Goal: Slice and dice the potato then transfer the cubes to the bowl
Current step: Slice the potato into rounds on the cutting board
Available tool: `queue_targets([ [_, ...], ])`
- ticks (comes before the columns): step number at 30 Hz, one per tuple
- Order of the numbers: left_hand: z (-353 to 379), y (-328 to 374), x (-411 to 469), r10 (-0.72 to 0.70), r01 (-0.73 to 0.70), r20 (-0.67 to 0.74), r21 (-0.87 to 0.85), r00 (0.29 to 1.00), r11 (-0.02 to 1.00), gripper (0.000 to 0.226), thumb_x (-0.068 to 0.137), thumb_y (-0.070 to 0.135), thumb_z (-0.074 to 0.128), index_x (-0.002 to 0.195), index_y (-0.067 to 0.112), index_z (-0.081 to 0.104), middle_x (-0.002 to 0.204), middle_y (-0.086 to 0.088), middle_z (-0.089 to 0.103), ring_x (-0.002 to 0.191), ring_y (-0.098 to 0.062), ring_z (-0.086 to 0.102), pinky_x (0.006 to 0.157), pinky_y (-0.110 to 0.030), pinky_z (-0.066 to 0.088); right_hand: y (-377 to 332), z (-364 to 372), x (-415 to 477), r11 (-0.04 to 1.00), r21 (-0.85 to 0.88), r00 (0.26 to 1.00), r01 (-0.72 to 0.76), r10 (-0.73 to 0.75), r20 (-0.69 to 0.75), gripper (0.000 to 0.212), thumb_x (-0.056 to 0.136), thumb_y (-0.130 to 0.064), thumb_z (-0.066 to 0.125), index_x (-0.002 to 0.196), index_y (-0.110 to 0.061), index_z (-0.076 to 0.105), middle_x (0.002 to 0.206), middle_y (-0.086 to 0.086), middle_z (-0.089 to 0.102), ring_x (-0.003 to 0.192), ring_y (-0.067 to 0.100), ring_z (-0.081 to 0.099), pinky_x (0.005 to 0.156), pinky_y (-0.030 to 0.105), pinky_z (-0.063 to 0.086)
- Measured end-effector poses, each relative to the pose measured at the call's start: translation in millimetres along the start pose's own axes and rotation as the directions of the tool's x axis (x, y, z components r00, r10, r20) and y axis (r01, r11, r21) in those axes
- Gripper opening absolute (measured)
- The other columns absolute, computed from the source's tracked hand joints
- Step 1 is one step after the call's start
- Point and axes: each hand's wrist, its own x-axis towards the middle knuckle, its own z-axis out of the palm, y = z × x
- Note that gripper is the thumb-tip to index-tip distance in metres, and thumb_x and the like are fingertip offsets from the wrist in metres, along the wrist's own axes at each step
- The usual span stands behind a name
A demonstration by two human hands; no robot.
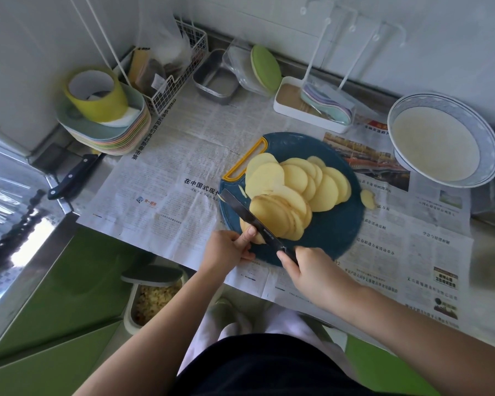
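Pinching the potato end (pixel 258 239) in the left hand (pixel 229 250) to steady it for the knife (pixel 240 208) gripped in the right hand (pixel 309 271), slices (pixel 295 181) fanned aside.

Bright, soft, diffuse light, even across potato slices (pixel 295 178); faint shadows only. Hard glare on steel surface (pixel 26 244) at left, blown out. Centre in focus. Strong wide-angle bending at edges, bowl (pixel 487 138) stretched oval. Motion smear on cutting board (pixel 340 224) near rim; corners soft, dimmer.
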Motion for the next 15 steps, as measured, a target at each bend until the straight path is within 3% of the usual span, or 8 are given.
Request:
queue_targets([
  [4, 0.4, -1.4, 0.7, -0.008, 0.007, 0.015, 0.01, 1.0, 1.0, 0.053, 0.061, 0.063, 0.057, 0.058, 0.01, 0.057, 0.047, -0.001, 0.063, 0.062, -0.022, 0.066, 0.079, -0.038, 0.055, -0.9, -0.1, -1.0, 1.0, -0.015, 1.0, 0.004, -0.004, 0.003, 0.047, 0.101, -0.045, 0.034, 0.064, -0.016, 0.032, 0.061, 0.0, 0.04, 0.052, 0.012, 0.036, 0.045, 0.022, 0.024],
  [7, 1.5, 0.6, -0.2, -0.018, 0.019, 0.039, -0.03, 0.999, 0.999, 0.05, 0.063, 0.06, 0.057, 0.06, 0.009, 0.057, 0.045, 0.001, 0.061, 0.055, -0.015, 0.065, 0.076, -0.034, 0.056, -0.1, -0.8, -0.7, 1.0, 0.004, 1.0, -0.001, 0.001, 0.018, 0.047, 0.101, -0.045, 0.034, 0.065, -0.015, 0.034, 0.061, 0.001, 0.041, 0.051, 0.013, 0.036, 0.045, 0.023, 0.025],
  [15, 1.5, -0.2, 0.4, -0.007, 0.01, 0.044, -0.071, 0.999, 0.997, 0.044, 0.086, 0.045, 0.059, 0.06, 0.009, 0.055, 0.041, 0.004, 0.056, 0.044, -0.005, 0.06, 0.053, -0.014, 0.049, -2.6, -1.4, -0.7, 1.0, 0.017, 1.0, -0.005, 0.005, 0.019, 0.046, 0.102, -0.044, 0.034, 0.065, -0.016, 0.033, 0.062, 0.0, 0.041, 0.051, 0.012, 0.036, 0.044, 0.022, 0.024],
])
